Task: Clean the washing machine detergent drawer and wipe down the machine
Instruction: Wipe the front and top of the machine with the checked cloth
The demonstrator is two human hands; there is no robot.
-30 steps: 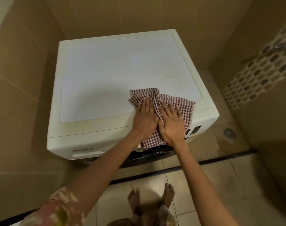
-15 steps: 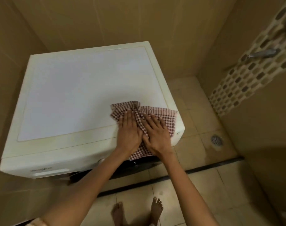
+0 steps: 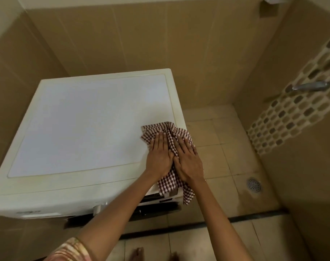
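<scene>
The person's left hand and right hand lie just beside each other, both pressing flat on a red-and-white checked cloth. The fingers of both hands are straight and close together, curled round nothing. The cloth is spread under the fingers at the near right corner of the top surface of a cream-white front-loading washing machine. Its bunched folds show just beyond the fingertips, and its loose end hangs below the wrists over the machine's front edge. Right of the fingers, down on the beige tiled floor, sits a round metal drain.
</scene>
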